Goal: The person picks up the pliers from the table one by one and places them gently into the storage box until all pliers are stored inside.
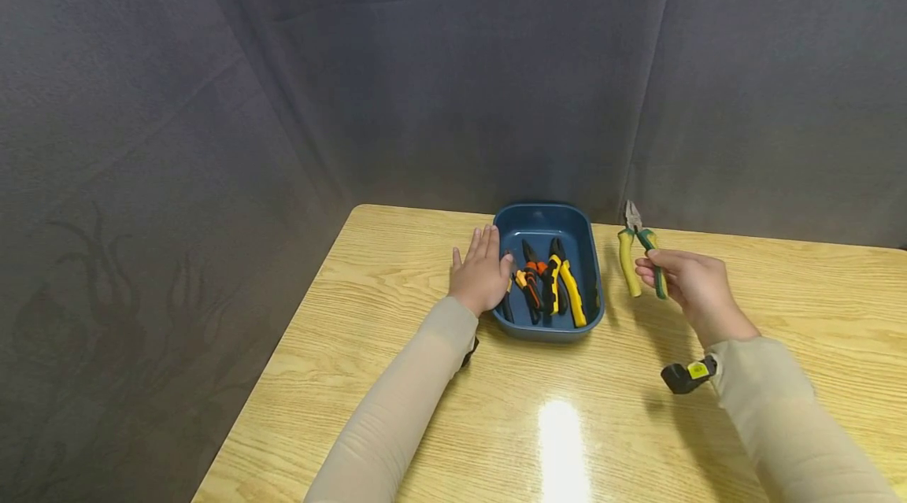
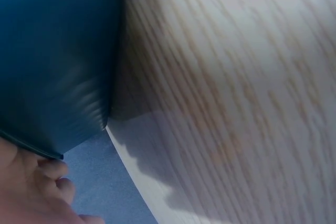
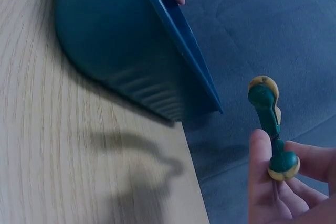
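Note:
A dark blue plastic bin (image 1: 549,335) stands on the table with several pliers inside, among them a yellow-and-black pair (image 1: 572,294) and an orange-and-black pair (image 1: 530,282). On its left rim rests my left hand (image 1: 480,271), fingers straight and thumb over the edge. To the right of the bin, my right hand (image 1: 690,282) pinches one handle of yellow-and-green pliers (image 1: 627,259), held above the table with metal tips pointing away and handles spread. In the right wrist view the pliers (image 3: 269,114) appear end-on between thumb and fingers.
The wood-grain table (image 1: 397,377) ends at its far edge just behind the bin, where a grey cloth (image 1: 468,94) hangs. A bright light reflection lies on the tabletop in front of the bin. A black wrist camera (image 1: 686,377) sits under the right cuff.

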`<state>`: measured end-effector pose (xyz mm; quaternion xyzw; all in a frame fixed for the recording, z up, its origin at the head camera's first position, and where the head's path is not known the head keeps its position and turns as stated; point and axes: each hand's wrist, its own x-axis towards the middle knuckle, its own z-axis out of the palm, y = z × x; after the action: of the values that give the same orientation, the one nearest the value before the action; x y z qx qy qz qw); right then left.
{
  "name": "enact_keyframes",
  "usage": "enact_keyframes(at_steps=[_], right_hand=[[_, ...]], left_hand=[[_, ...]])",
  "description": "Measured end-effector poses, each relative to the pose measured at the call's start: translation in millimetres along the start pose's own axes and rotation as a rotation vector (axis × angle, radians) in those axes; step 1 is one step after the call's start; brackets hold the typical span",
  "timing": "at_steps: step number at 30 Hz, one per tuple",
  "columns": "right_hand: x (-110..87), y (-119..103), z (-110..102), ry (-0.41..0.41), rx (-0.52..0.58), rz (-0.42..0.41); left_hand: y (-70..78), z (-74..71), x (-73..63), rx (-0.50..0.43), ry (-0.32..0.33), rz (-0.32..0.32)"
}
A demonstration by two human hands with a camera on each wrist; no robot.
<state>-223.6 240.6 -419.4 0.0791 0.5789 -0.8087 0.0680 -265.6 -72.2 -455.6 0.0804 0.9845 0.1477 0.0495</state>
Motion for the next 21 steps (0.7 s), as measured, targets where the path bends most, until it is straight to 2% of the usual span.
enact_keyframes(at_steps=[21], right_hand=[[-0.1, 0, 31, -0.042, -0.017, 0.007]], left_hand=[[0.0, -2.0, -1.4, -0.011, -0.007, -0.007]])
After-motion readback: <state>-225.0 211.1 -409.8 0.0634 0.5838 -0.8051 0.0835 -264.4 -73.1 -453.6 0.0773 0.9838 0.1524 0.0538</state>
